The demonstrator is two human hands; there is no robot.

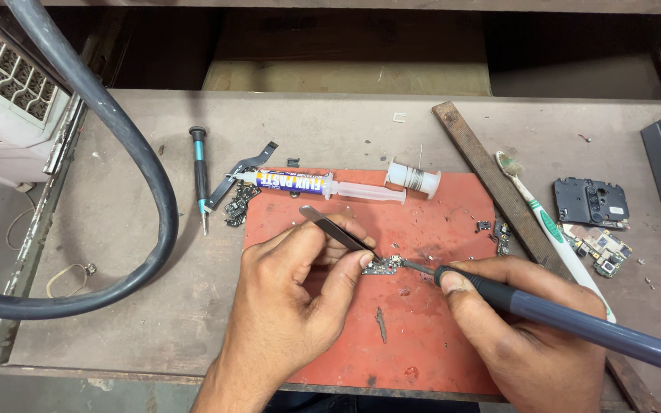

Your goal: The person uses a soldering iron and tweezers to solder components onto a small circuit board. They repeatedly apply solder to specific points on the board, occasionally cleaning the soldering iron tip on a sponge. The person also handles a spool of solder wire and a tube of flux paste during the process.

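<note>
On the red mat [422,336], the left hand [292,306] pinches tweezers [338,232] against a small circuit board [385,265], while the right hand [529,321] grips a soldering iron [575,321], tip at the board. Soldering looks underway; steady hands matter. Beyond lie a paste syringe [323,186] and solder spool [415,178].

On the red mat [422,336], the left hand [292,306] pinches tweezers [338,232] onto a small circuit board [384,265]; the right hand [529,329] holds a soldering iron [575,321] against it.

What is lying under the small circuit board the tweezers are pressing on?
The small circuit board rests on the red mat, which lies on the workbench. The mat directly beneath the board is covered, so anything under it cannot be seen.
</note>
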